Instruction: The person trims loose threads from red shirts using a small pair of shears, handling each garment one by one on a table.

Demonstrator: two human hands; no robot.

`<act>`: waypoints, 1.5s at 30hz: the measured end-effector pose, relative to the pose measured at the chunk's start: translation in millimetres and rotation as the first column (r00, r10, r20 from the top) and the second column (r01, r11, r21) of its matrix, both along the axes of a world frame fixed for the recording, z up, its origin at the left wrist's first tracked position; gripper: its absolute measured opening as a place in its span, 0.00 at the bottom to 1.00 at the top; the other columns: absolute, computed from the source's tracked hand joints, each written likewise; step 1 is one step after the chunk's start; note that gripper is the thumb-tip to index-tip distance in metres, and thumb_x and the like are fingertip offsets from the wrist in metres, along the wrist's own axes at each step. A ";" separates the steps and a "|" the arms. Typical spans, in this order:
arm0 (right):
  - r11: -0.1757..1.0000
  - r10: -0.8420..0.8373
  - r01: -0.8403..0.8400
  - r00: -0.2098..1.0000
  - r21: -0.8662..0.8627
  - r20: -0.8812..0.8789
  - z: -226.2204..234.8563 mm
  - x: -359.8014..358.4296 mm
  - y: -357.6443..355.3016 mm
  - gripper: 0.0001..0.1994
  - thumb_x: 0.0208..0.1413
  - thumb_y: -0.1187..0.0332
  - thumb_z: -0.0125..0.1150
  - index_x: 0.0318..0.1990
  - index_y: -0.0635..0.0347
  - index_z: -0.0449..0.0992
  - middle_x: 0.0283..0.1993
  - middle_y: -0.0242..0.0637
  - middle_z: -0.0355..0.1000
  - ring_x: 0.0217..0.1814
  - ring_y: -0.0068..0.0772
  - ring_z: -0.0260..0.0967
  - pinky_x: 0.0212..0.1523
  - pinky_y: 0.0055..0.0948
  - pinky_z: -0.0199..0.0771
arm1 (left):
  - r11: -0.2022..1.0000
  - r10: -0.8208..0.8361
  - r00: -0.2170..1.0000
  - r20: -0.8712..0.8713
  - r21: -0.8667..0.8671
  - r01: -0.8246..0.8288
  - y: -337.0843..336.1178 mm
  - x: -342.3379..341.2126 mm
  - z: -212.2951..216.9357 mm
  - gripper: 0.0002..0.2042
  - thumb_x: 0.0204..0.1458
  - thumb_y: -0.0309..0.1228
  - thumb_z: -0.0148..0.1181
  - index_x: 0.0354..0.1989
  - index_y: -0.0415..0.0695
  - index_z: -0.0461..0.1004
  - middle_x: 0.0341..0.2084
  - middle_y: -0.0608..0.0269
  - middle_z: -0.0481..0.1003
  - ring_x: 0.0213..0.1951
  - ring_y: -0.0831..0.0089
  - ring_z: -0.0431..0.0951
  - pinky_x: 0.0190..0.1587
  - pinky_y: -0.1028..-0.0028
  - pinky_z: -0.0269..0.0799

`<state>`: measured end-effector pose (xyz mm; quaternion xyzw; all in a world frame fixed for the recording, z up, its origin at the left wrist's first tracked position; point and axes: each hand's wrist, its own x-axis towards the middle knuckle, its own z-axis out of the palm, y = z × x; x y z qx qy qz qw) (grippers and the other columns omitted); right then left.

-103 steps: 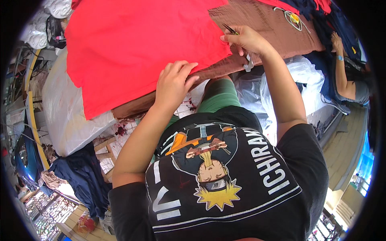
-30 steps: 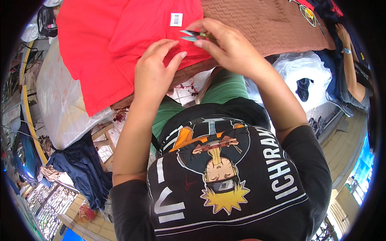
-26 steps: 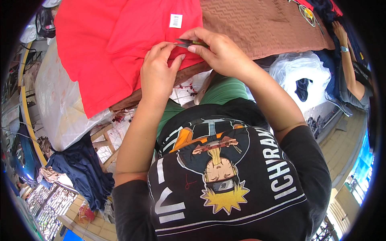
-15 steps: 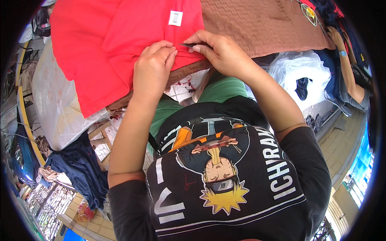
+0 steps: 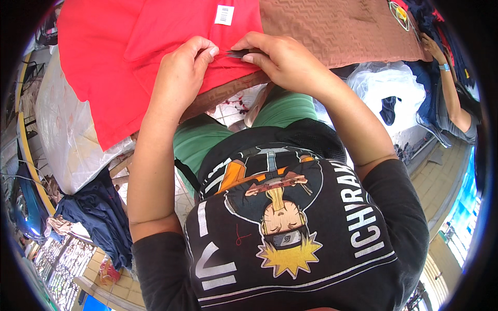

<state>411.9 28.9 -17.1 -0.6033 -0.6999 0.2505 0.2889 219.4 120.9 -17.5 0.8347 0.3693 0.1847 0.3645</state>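
Red fabric (image 5: 98,57) lies across the table in front of me, a white printed label (image 5: 224,15) on it. My left hand (image 5: 181,70) is closed, thumb and forefinger pinched together at the red fabric near its front edge. What is between those fingertips is too small to make out, perhaps a bit of cloth or thread. In my right hand (image 5: 282,59) are small dark thread snips (image 5: 237,53), gripped between thumb and fingers. Their pointed blades face my left fingertips, just over the cloth and a short gap away.
Brown patterned cloth (image 5: 332,31) covers the table on the right. White translucent plastic (image 5: 386,85) is bunched below its edge. Clear plastic sheeting (image 5: 67,135) and dark blue garments (image 5: 98,217) hang at left. Another person's arm (image 5: 450,93) reaches in at far right.
My left hand has drawn a little to the left and away from the snips. The snips' blades now look slightly parted. The red fabric and label appear shifted slightly up and left.
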 end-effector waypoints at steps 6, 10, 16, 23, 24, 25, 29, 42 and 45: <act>1.000 -0.001 0.001 0.982 -0.004 0.187 11.8 -8.0 2.7 0.10 0.55 0.70 0.56 0.45 0.56 0.74 0.39 0.45 0.76 0.43 0.49 0.74 0.43 0.42 0.72 | 0.988 -0.151 0.982 -0.111 0.003 0.152 -3.6 -11.7 12.9 0.10 0.56 0.32 0.57 0.38 0.37 0.75 0.31 0.57 0.79 0.36 0.69 0.79 0.42 0.73 0.72; 0.986 -0.050 0.047 0.999 0.160 0.010 16.2 11.8 0.8 0.10 0.55 0.69 0.56 0.45 0.56 0.74 0.38 0.45 0.76 0.43 0.50 0.74 0.42 0.43 0.72 | 0.900 -0.406 0.794 -0.453 -0.350 0.260 -9.8 -35.8 87.9 0.11 0.51 0.33 0.63 0.36 0.37 0.76 0.30 0.57 0.77 0.35 0.68 0.77 0.42 0.73 0.71; 0.991 -0.123 0.129 0.984 0.041 -0.128 11.3 20.0 -2.2 0.13 0.61 0.70 0.53 0.52 0.59 0.72 0.35 0.36 0.73 0.34 0.24 0.68 0.39 0.26 0.71 | 0.922 -0.318 0.944 -0.090 0.204 0.330 -31.8 -10.2 36.4 0.18 0.42 0.33 0.69 0.42 0.41 0.75 0.42 0.58 0.75 0.45 0.63 0.73 0.48 0.66 0.67; 0.979 -0.178 0.122 0.899 -0.163 -0.399 -3.5 27.3 1.1 0.12 0.60 0.71 0.53 0.50 0.61 0.73 0.35 0.35 0.75 0.34 0.22 0.70 0.39 0.24 0.73 | 0.846 -0.110 0.990 -0.090 0.514 0.141 -60.0 30.5 -16.6 0.20 0.38 0.31 0.71 0.44 0.46 0.76 0.45 0.59 0.74 0.49 0.64 0.72 0.51 0.67 0.68; 0.979 -0.170 0.107 0.894 -0.172 -0.415 -4.2 27.6 2.3 0.12 0.60 0.71 0.53 0.50 0.62 0.73 0.35 0.34 0.75 0.33 0.21 0.69 0.39 0.23 0.72 | 0.855 -0.122 0.992 -0.015 0.507 0.113 -59.2 28.6 -22.3 0.17 0.40 0.31 0.70 0.41 0.45 0.77 0.43 0.60 0.75 0.47 0.64 0.73 0.50 0.68 0.69; 0.979 -0.166 0.095 0.886 -0.181 -0.432 -5.7 28.4 3.2 0.12 0.60 0.71 0.53 0.50 0.62 0.73 0.35 0.33 0.75 0.33 0.21 0.68 0.39 0.23 0.72 | 0.863 -0.136 0.989 0.058 0.496 0.090 -56.3 25.7 -25.8 0.14 0.41 0.30 0.69 0.39 0.45 0.79 0.41 0.60 0.76 0.45 0.64 0.74 0.48 0.68 0.70; 0.972 -0.147 0.043 0.880 -0.231 -0.451 -5.8 32.0 4.8 0.14 0.62 0.70 0.53 0.54 0.63 0.71 0.38 0.30 0.73 0.35 0.19 0.65 0.40 0.21 0.70 | 0.932 -0.113 0.988 0.107 0.357 0.068 -44.3 -7.4 3.7 0.06 0.46 0.29 0.66 0.31 0.42 0.80 0.35 0.60 0.78 0.37 0.64 0.78 0.42 0.69 0.73; 0.991 -0.106 0.127 0.938 0.045 -0.330 3.7 -4.3 22.0 0.15 0.52 0.66 0.64 0.46 0.60 0.76 0.37 0.43 0.76 0.42 0.37 0.74 0.45 0.33 0.73 | 0.954 -0.025 0.999 0.028 0.298 0.015 -5.7 -13.7 11.4 0.12 0.47 0.31 0.65 0.40 0.42 0.79 0.38 0.54 0.77 0.40 0.58 0.78 0.45 0.66 0.73; 0.994 -0.106 0.111 0.922 -0.007 -0.373 -15.1 -11.6 24.4 0.13 0.53 0.69 0.63 0.45 0.61 0.77 0.39 0.45 0.77 0.43 0.37 0.75 0.46 0.32 0.73 | 0.952 0.025 0.999 0.041 0.304 -0.036 -3.6 -7.2 -11.6 0.12 0.46 0.31 0.66 0.39 0.42 0.80 0.37 0.57 0.77 0.39 0.60 0.78 0.44 0.67 0.74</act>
